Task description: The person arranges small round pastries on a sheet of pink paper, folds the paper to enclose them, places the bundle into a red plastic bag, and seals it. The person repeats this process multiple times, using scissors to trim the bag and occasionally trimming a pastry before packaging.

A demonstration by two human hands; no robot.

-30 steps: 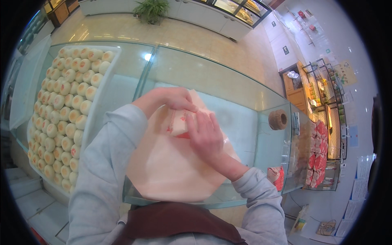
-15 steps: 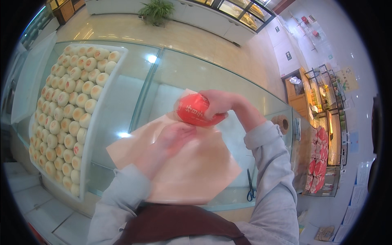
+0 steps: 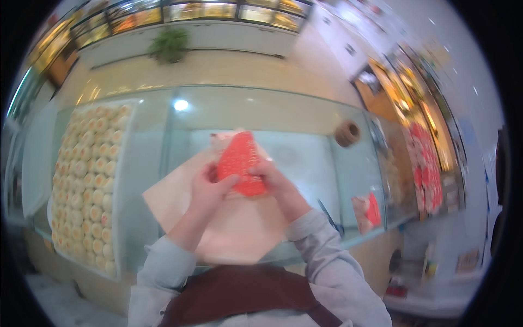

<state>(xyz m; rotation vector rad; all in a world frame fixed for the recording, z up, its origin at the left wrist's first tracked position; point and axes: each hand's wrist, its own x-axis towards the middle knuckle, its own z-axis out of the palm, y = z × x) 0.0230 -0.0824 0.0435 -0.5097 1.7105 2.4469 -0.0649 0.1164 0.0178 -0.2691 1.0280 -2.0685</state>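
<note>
A red paper packet point(image 3: 239, 166) with pale print stands raised between my two hands above the glass counter. My left hand point(image 3: 210, 182) grips its left side, thumb across the front. On the opposite side, my right hand point(image 3: 269, 175) closes its fingers on the edge. Whatever the packet contains is hidden. Beneath my hands lie light-brown wrapping paper sheets point(image 3: 234, 234), spread in front of my dark apron. Motion blurs the packet and fingers a little.
To the left, a white tray point(image 3: 125, 163) holds rows of round pale buns point(image 3: 87, 180). On the right are dark scissors point(image 3: 329, 218), another red-and-white packet point(image 3: 366, 213) and a brown roll point(image 3: 347, 133). Stacked red packets point(image 3: 425, 169) stand farther right; a plant point(image 3: 169, 44) is beyond.
My left hand has left the paper and now holds the packet too. The packet has turned more upright. My view has shifted, bringing the second packet at right into sight.
</note>
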